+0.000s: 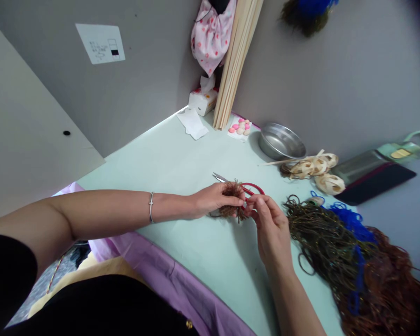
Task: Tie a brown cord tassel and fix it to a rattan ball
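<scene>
Left hand (210, 199) and right hand (273, 231) met at a tuft of brown yarn (233, 189) above a pale green table (185, 252).
The left arm stretched across the table from the side, its hand closed around the tuft with the thumb laid over it; the right forearm rose from below, its fingertips drawn together at the tuft's right edge, though whether they gripped a strand could not be told. To the right of that hand spread a heap of dark green, blue and brown yarn (331, 238). Red-handled scissors (255, 185) lay just beyond the tuft, partly hidden by it. Farther off, a steel bowl (268, 148) showed its shiny inside, and by the wall a tissue box (198, 103) had a tissue (207, 84) poking out.
</scene>
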`<state>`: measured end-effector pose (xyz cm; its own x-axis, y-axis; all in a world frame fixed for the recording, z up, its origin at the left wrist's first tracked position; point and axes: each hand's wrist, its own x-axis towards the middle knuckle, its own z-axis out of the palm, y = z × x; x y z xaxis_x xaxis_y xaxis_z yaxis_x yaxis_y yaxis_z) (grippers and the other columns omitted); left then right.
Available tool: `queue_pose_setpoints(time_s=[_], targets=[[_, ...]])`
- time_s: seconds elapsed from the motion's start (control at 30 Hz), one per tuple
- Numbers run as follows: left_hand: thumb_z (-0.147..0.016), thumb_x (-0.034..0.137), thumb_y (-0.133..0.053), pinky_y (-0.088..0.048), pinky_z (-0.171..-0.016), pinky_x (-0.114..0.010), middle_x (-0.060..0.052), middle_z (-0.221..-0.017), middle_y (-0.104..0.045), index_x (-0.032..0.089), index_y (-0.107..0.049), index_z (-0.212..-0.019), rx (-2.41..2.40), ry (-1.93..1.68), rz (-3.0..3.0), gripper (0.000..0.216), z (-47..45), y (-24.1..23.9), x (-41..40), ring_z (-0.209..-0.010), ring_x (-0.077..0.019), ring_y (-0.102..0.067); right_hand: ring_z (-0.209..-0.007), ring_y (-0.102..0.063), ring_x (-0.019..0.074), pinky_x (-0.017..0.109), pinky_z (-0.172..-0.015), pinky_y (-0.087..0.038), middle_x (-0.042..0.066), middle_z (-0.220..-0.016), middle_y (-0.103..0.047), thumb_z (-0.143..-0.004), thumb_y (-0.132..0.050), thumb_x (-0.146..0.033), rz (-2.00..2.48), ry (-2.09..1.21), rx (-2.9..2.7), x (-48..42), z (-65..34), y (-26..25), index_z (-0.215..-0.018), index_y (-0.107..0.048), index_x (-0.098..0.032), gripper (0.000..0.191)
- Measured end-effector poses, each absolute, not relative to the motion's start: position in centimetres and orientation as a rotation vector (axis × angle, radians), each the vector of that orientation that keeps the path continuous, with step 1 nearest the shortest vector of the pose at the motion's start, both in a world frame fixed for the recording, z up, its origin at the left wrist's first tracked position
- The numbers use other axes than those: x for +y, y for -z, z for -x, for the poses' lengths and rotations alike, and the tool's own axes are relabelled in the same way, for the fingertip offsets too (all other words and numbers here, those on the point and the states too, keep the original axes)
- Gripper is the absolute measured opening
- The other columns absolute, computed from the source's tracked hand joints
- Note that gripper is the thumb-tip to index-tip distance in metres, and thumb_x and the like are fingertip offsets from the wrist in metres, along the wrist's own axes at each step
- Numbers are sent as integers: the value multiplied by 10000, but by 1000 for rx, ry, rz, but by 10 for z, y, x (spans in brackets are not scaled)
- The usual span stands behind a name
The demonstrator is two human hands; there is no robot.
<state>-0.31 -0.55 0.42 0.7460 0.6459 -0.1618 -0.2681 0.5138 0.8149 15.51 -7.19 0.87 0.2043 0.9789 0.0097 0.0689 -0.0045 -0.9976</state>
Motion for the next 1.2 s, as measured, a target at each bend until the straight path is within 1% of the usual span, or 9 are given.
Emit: queue_pose_setpoints(time_s=[0.1, 0.23, 0.47, 0.6, 0.7, 0.87, 0.93, 1.1, 1.2], targets=[[-782, 286, -746, -475, -650, -215, 19, -762, -607, 153, -564, -848, 467, -633, -821, 235, 4, -3, -4, -626, -68, -604, -786, -588, 169, 301, -752, -480, 18, -856, -651, -879, -667, -429, 1359, -1123, -1164, -73, -157, -10, -930, -650, -220, 215], [-800, 312, -733, -466, -632, -209, 19, -755, -615, 160, -549, -858, 472, -640, -853, 246, 5, -1, -3, -603, -64, -604, -721, -576, 147, 268, -714, -459, 4, -774, -641, -881, -679, -359, 1354, -1166, -1255, -73, -159, -8, -854, -654, -204, 159], [-794, 212, -713, -481, -617, -230, 3, -727, -634, 146, -554, -855, 469, -557, -921, 182, 4, -6, -5, -596, -87, -617, -646, -582, 136, 281, -686, -484, -12, -717, -640, -864, -692, -394, 1378, -1135, -1081, -71, -160, -5, -827, -641, -204, 200], [-826, 220, -666, -460, -574, -205, 10, -704, -622, 153, -541, -834, 514, -568, -892, 142, 5, -6, -4, -565, -82, -618, -609, -591, 115, 263, -636, -490, -5, -789, -671, -824, -738, -385, 1343, -1164, -1030, -70, -158, -8, -936, -656, -212, 222], [-826, 238, -659, -475, -581, -205, 13, -679, -619, 156, -532, -838, 545, -571, -844, 152, 5, -6, -3, -549, -78, -607, -591, -601, 120, 257, -597, -490, 7, -748, -679, -799, -763, -381, 1328, -1236, -983, -69, -158, -9, -937, -670, -199, 247], [-739, 129, -693, -512, -642, -222, -7, -755, -654, 156, -539, -858, 476, -557, -891, 197, 5, -6, -4, -645, -92, -637, -546, -558, 102, 234, -529, -461, 5, -725, -671, -749, -804, -364, 1299, -1251, -902, -68, -158, -12, -877, -676, -189, 251], [-732, 111, -688, -521, -651, -229, -17, -773, -664, 156, -542, -862, 455, -551, -915, 201, 4, -6, -4, -684, -102, -644, -542, -547, 105, 229, -513, -452, -2, -690, -654, -738, -812, -362, 1306, -1282, -884, -68, -157, -14, -867, -675, -190, 255], [-752, 174, -722, -530, -661, -240, -26, -774, -659, 144, -560, -842, 460, -580, -880, 188, 4, -6, -5, -690, -108, -648, -528, -523, 102, 224, -506, -440, -16, -637, -623, -723, -822, -369, 1290, -1343, -862, -66, -159, -11, -853, -675, -194, 263], [-745, 241, -757, -519, -651, -227, -20, -749, -656, 144, -571, -843, 511, -555, -800, 231, 5, -7, -3, -639, -101, -649, -555, -534, 114, 248, -536, -455, -4, -698, -637, -755, -789, -395, 1321, -1289, -890, -66, -162, -5, -881, -679, -196, 260]])
